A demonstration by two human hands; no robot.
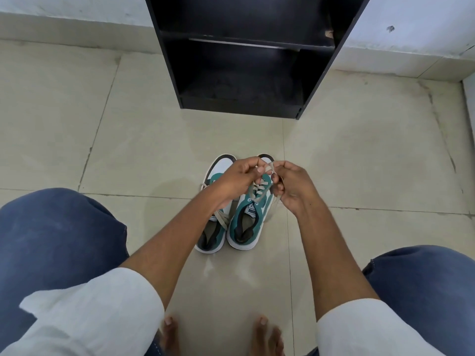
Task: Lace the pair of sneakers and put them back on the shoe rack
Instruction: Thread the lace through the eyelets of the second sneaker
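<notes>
Two green-and-white sneakers stand side by side on the tiled floor, toes pointing away from me. The right sneaker has its beige lace threaded through several eyelets. My left hand and my right hand hover over its front, each pinching an end of that lace; the ends meet between my fingertips. The left sneaker is partly hidden under my left forearm, with a loose lace lying across its tongue.
A black shoe rack with open shelves stands against the wall straight ahead of the sneakers. My knees in blue trousers frame both sides, and my bare toes are at the bottom edge. Pale floor tiles surround the shoes.
</notes>
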